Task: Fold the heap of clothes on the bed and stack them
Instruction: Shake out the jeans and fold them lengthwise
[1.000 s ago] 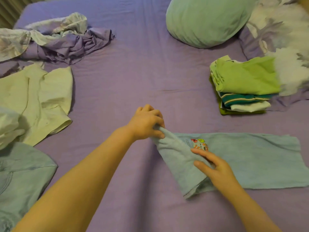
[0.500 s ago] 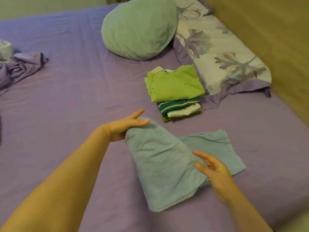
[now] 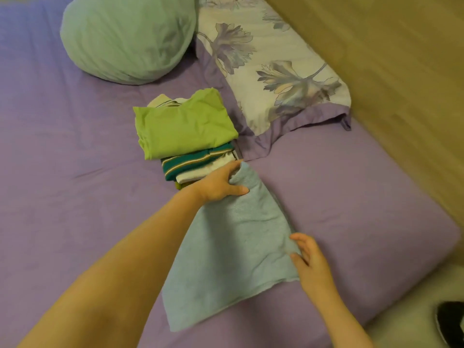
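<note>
Pinching the far corner of a folded blue garment on the bed, the left hand lifts; the right hand, fingers spread, steadies its edge; soft, light cloth, probably best held by corners.

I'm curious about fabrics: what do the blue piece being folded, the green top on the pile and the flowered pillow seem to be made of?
Blue piece: soft, matte, faintly nubby surface, perhaps terry or fleece-like knit. Green top: thin, smooth, matte knit, likely cotton jersey, given its fine creases. Flowered pillow: smooth printed woven cloth, probably cotton. The fibres themselves can't be confirmed.
</note>
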`<state>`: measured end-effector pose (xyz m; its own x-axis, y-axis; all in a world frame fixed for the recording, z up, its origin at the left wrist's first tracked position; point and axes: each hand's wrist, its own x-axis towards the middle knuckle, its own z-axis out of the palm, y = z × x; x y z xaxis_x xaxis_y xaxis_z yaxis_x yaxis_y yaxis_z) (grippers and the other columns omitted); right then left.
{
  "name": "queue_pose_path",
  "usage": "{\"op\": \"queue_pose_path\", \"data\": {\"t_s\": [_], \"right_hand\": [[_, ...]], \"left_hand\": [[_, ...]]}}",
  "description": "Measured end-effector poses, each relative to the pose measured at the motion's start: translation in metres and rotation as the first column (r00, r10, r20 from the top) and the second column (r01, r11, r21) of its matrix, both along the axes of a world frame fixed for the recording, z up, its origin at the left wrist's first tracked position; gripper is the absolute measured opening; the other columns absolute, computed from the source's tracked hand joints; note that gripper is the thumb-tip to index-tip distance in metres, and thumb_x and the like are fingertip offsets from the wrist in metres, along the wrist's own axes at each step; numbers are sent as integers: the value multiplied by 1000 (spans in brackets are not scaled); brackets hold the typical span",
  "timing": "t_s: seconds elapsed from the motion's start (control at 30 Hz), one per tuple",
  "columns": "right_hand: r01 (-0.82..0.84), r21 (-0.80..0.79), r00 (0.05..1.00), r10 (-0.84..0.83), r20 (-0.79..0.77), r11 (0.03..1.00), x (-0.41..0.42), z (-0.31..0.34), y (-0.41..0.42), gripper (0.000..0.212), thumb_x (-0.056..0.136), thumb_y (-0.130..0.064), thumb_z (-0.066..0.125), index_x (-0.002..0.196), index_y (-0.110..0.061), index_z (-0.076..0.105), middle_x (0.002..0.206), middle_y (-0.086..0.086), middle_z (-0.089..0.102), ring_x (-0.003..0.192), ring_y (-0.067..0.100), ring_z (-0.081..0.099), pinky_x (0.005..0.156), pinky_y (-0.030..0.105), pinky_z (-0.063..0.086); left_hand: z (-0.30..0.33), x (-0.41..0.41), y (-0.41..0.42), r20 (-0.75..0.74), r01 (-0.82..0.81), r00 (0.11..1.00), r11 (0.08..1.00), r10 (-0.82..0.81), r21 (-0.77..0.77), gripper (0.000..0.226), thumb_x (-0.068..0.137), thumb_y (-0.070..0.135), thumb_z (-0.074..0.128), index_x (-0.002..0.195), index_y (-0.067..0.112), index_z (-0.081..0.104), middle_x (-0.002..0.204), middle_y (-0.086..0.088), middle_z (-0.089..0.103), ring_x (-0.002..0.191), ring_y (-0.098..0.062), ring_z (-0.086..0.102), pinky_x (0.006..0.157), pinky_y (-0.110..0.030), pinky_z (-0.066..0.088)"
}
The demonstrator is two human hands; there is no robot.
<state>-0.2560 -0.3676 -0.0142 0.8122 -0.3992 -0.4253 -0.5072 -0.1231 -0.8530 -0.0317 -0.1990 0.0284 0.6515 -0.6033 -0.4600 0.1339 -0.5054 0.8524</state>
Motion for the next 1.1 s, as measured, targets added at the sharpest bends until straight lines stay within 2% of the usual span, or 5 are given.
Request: {"op": "queue_pose_path", "data": {"t_s": [0.2,0.4,0.67,0.87,1.1], "right_hand": [[38,-125,996,-47,-74,991,10,-27,-35,58,83,16,43,87,-38,65,86,0,69,75,6,63,69,16,50],[-239,-323,970,207,-130,916,33,-50,-18,51,92,-16,57,140,-23,43,128,-6,49,119,16,49,95,27,40],[-461,-635,886,366,-286,620,34,-76,-27,74,55,0,83,122,-23,62,116,10,62,99,34,57,74,45,53],[-360,-484,928,252,-275,797,72,-64,-18,83,89,-39,60,151,-12,13,154,13,26,136,36,30,106,43,30],[-210,-217,950,147,-276,953,95,-59,-18,62,86,-36,65,137,-8,43,130,17,55,113,30,54,90,36,43]], "left_hand": [[-51,-4,-52,18,-32,999,994,30,101,78,88,8,66,150,17,21,138,1,41,128,-12,39,95,-14,34],[-92,-10,-64,236,-96,972,929,9,357,73,92,21,62,151,20,18,149,-9,39,135,-28,38,105,-37,33],[-102,-90,3,742,-444,670,791,-19,421,58,86,30,68,138,13,48,134,-16,54,127,-42,45,105,-63,33],[-96,-141,80,476,-624,778,584,410,519,90,76,77,41,150,29,22,159,-5,10,147,-28,6,116,-50,8],[-75,-151,97,-155,-939,228,259,961,228,38,79,30,76,108,19,54,99,4,64,86,-17,64,79,-38,50]]}}
